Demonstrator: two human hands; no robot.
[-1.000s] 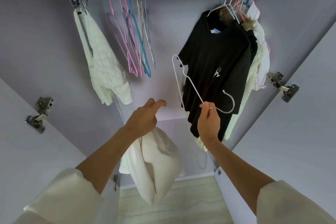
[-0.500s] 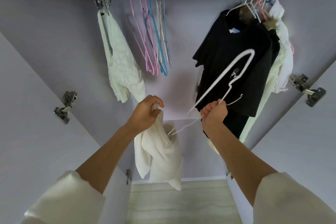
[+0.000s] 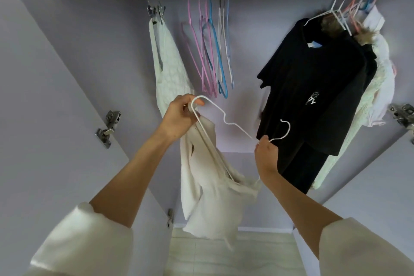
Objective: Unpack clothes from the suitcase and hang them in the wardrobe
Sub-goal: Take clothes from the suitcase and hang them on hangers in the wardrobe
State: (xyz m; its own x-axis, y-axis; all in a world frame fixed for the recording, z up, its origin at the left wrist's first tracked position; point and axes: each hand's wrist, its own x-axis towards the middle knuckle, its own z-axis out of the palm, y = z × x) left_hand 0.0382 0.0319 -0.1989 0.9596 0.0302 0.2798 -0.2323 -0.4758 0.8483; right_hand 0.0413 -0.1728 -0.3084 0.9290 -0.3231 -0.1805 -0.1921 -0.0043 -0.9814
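In the lilac wardrobe [image 3: 94, 56], a black T-shirt [image 3: 313, 87] hangs at the rail's right end; its small white chest print is unreadable. Bare pink and blue wire hangers [image 3: 211, 51] hang mid-rail. The cream fabric garment [image 3: 210, 192] droops below the left hand [image 3: 179, 119], whose fingers curl round cloth and the thin white wire hanger [image 3: 233, 123]. The right hand [image 3: 266, 154] pinches its hook neck.

Both arms raised forward; left hand [image 3: 179, 119] curled gripping, thumb on top; right hand [image 3: 265, 152] pinching with fingertips, wrist bent.
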